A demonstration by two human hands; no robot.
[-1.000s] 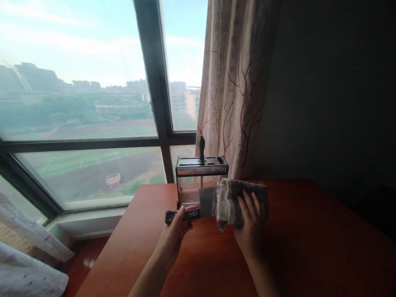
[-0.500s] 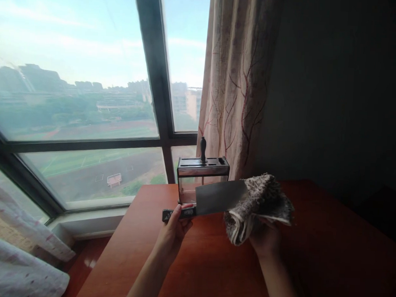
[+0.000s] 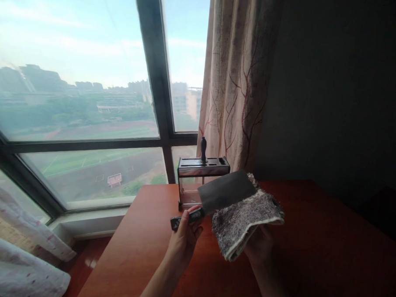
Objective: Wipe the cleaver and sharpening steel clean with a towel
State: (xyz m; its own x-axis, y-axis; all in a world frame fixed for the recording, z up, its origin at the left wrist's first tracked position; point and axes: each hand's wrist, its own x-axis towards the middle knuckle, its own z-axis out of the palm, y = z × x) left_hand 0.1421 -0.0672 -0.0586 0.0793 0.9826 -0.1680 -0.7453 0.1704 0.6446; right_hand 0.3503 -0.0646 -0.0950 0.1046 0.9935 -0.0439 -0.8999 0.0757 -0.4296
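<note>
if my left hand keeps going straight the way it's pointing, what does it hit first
Probably the knife holder at the table's far edge: the left hand, gripping the cleaver, points up and away toward it. Depth is unclear.

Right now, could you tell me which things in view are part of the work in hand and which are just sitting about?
In use:
- cleaver, handle held by the left hand
- cloth, draped over the right hand

Just there:
- knife holder with one dark handle sticking up
- table
- curtain
</note>
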